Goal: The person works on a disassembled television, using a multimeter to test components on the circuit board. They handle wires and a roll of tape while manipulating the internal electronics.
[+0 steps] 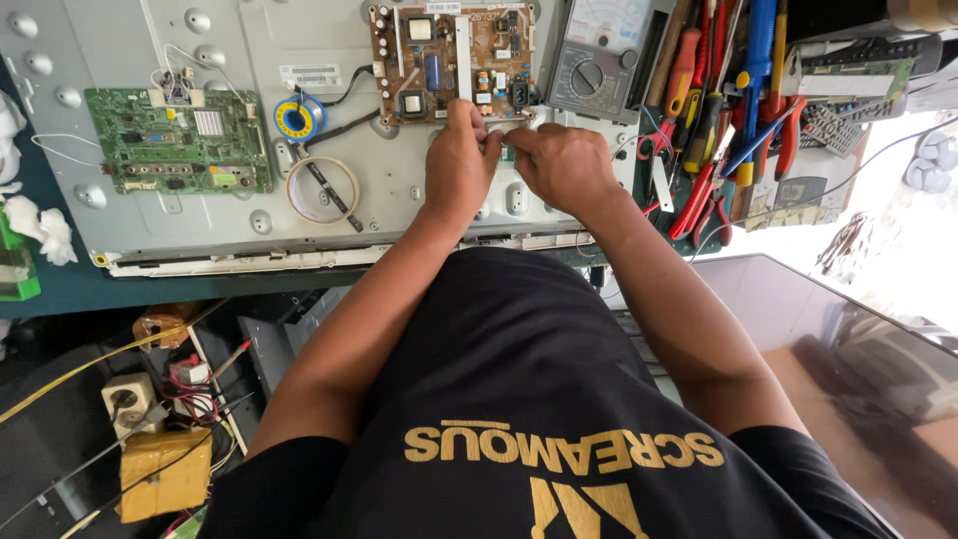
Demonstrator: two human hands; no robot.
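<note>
Both hands crowd the lower edge of the brown power board [454, 60], left hand [461, 165] and right hand [561, 165] almost touching, no gap between them. To their right a multimeter [596, 60] and a heap of screwdrivers and pliers [718, 120] block the way. Leftward, bare grey panel [249, 210] lies open between the tape ring [322, 189], solder spool [296, 118] and green board [175, 140].

Matt grey metal panel [299, 215], glossy green circuit board [178, 140], plastic-handled tools [718, 110]
</note>
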